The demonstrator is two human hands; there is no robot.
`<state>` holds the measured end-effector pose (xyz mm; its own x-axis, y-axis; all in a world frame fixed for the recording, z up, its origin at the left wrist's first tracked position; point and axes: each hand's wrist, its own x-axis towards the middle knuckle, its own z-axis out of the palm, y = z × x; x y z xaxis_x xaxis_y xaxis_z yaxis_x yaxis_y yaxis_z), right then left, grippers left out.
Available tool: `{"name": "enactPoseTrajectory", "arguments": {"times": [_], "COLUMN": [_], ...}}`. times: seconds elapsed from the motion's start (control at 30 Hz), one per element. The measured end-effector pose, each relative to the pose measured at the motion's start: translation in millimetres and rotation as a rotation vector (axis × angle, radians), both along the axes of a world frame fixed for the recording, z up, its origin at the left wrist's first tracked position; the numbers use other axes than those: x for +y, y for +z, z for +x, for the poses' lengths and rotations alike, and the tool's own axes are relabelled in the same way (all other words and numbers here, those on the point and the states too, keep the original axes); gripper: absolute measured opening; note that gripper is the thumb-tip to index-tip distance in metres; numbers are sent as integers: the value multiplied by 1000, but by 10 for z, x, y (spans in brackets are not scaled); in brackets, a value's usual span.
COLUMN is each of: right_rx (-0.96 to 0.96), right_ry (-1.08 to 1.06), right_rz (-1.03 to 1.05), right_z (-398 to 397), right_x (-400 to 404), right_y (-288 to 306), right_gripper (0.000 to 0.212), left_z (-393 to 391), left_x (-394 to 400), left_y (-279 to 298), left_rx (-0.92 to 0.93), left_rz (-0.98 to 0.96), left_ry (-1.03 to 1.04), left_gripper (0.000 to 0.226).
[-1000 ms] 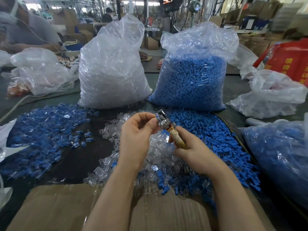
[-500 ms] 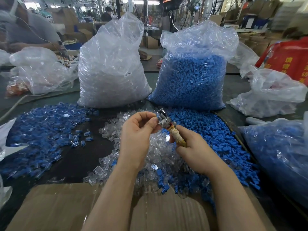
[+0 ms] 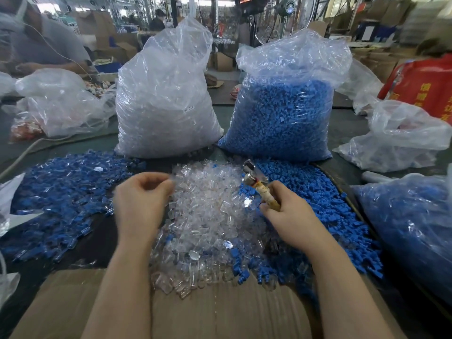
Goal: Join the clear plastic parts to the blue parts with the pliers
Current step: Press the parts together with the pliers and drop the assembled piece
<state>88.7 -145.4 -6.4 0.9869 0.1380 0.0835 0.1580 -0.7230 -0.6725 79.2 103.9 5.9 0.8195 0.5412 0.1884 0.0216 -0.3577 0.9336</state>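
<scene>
Bag (image 3: 168, 99) of clear parts (image 3: 166, 123)

Single view from a wide-angle camera worn on the person's head, facing forward and tilted down over the desk (image 3: 102, 243). Both forearms enter from the bottom edge; the left hand (image 3: 139, 199) and right hand (image 3: 291, 216) lie close below the lens, near mid-frame. Beyond the hands stand two large bags, the clear one (image 3: 166, 99) and the blue one (image 3: 283, 113), with the workshop behind them reaching the top edge. Straight lines bow toward the frame's borders. No second view shares the scene.
</scene>
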Motion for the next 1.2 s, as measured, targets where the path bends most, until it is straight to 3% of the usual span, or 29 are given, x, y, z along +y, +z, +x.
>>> {"name": "enactPoseTrajectory", "arguments": {"times": [0.1,0.27,0.33,0.5,0.63,0.73,1.07,1.2], "right_rx": [-9,-31,-26,85,99,95,60,44], "right_ry": [-140,-353,-404,-448,-435,-438,-425,-422], "right_rz": [-182,-308,-352,-427,-473,-501,-468,-457], "right_z": [33,37,33,29,30,37,73,72], "right_x": [-47,-80,-79,-69,-31,-4,-15,-13], "right_y": [-30,-68,-79,-131,-172,-195,-246,-245], "right_gripper": [10,13,6,13,13,12,11,10], "left_z": [-45,-58,-54,0,41,57,68,76], "left_x": [363,559,568,446,184,96,84,81], "left_y": [-186,-325,-341,-285,-202,-225,-275,-221], "left_rx": [185,321,363,395,431,576,547,379], "left_rz": [335,345,382,531,451,453,419,340], "left_ry": [311,463,444,301,24,-84,-80,-58], "left_gripper": [11,18,23,27,5,16,11,21]}}
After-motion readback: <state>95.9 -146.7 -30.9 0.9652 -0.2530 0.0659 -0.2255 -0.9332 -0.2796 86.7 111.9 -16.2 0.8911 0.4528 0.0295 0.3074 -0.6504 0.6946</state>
